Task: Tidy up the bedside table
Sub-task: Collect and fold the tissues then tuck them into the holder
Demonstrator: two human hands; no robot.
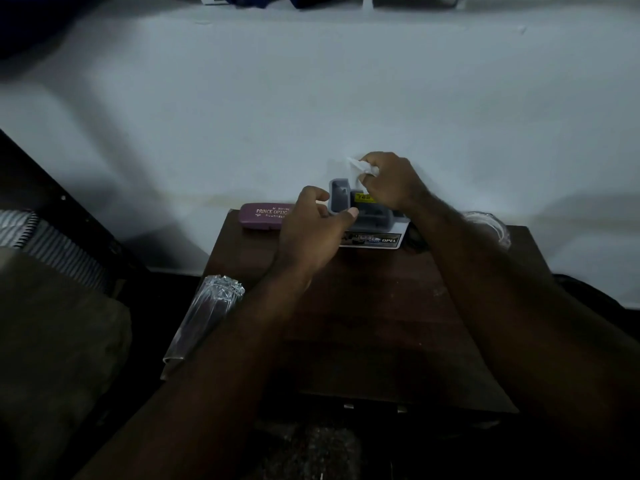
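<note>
A dark wooden bedside table (pixel 363 323) stands against a white wall. At its back edge sits a grey plastic holder (pixel 341 199) with a yellow sticker, on a white box printed OPEL (pixel 375 240). My left hand (pixel 311 233) touches the holder's front left corner with thumb and fingers around it. My right hand (pixel 389 180) is closed on a crumpled white tissue (pixel 360 166) just above the holder. A purple glasses case (pixel 263 216) lies at the table's back left corner.
A clear plastic sleeve (pixel 204 317) hangs over the table's left edge. A clear round plastic item (pixel 491 226) sits at the back right corner. A bed with an olive cover (pixel 52 341) and a striped pillow is on the left.
</note>
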